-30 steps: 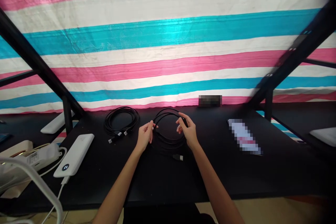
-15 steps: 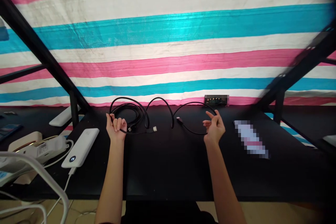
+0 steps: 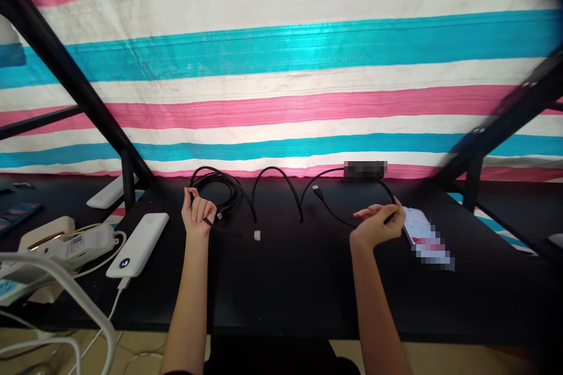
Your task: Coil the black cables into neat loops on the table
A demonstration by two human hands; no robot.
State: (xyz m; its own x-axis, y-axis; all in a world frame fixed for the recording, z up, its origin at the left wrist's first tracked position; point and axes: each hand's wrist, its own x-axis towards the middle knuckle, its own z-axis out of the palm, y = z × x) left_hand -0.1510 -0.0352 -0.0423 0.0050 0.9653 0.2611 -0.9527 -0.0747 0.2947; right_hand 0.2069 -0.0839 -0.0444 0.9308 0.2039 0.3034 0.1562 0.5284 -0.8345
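A long black cable (image 3: 276,169) lies in loops over the black table, with a denser coil at the left. My left hand (image 3: 199,214) is closed on the cable beside that coil. Farther right, my right hand (image 3: 380,221) pinches another stretch of the same cable between thumb and fingers. One USB plug (image 3: 317,191) points up and left, short of my right hand. A second light-coloured plug (image 3: 257,235) rests near the middle, and a smaller connector (image 3: 220,216) shows by the coil.
On the left are a white power bank (image 3: 138,246) with a white cable, a power strip (image 3: 90,244) and another white device (image 3: 108,190). A partly blurred phone-like item (image 3: 424,234) lies right of my right hand. A dark box (image 3: 365,170) stands at the back.
My right hand has moved right and turned, drawing the cable along. The USB plug near it has shifted right. The middle loops are wider, and my left hand has barely moved.
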